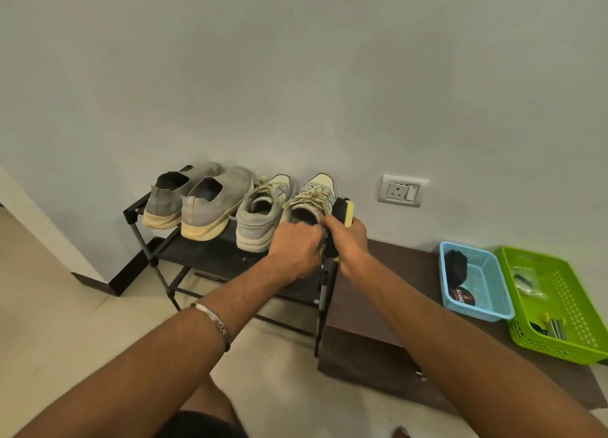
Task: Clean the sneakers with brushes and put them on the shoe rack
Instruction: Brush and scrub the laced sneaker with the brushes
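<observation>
A black shoe rack (204,256) stands against the wall with several sneakers on its top shelf. Two grey slip-on sneakers (210,204) sit at the left. A laced grey and cream sneaker (260,214) sits beside them. At the right end stands its partner sneaker (312,197), heel toward me. My left hand (292,250) grips that sneaker at the heel. My right hand (348,243) holds a brush (342,210) with black bristles and a yellow back against the sneaker's right side.
A low dark wooden bench (394,289) runs to the right of the rack. On it stand a blue basket (487,293) with a black brush and a polish tin, and a green basket (566,309) with small items. A wall socket (403,190) is above.
</observation>
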